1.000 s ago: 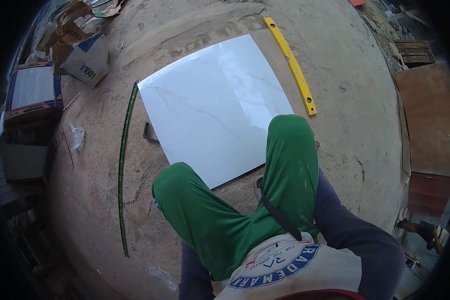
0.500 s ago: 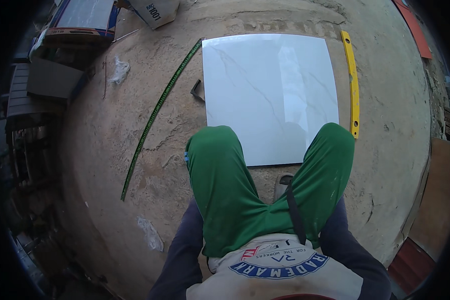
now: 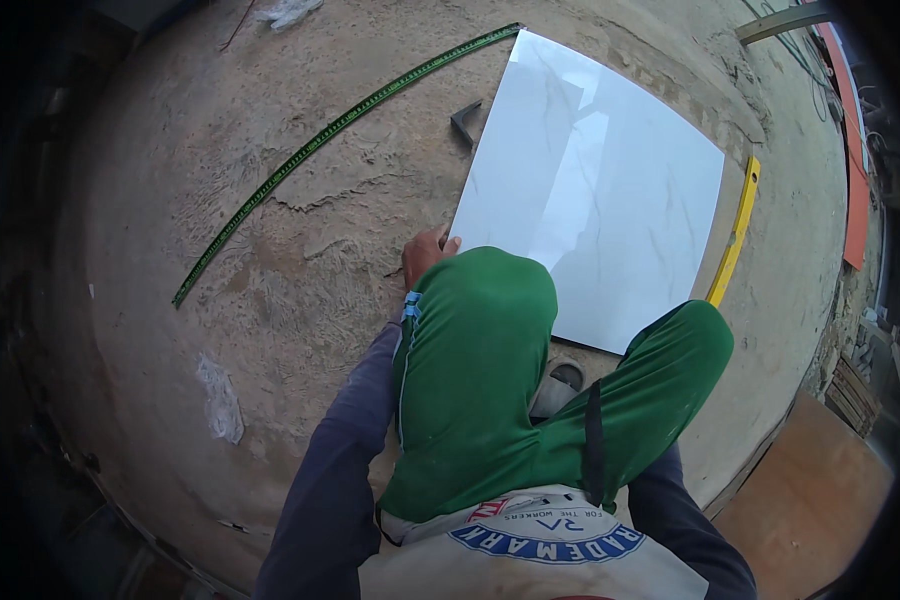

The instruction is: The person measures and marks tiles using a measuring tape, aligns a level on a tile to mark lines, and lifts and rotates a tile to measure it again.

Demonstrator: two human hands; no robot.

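A large white marble-look tile with faint grey veins lies on the rough floor in front of my knees. My left hand is at the tile's left edge beside my left knee. Its thumb rests along the edge and the other fingers are partly hidden, curled at the rim. My right forearm runs behind my right thigh, and that hand is hidden. A green marked measuring tape stretches across the floor from the tile's far left corner. Along the right side lies a yellow spirit level.
A small black angled piece sits left of the tile. Clear plastic scraps lie on the floor at left. Far right are an orange-red strip, a brown board and a grey bar.
The view has turned right, so the tile, tape and level appear rotated. My left hand has come into view at the tile's left edge.
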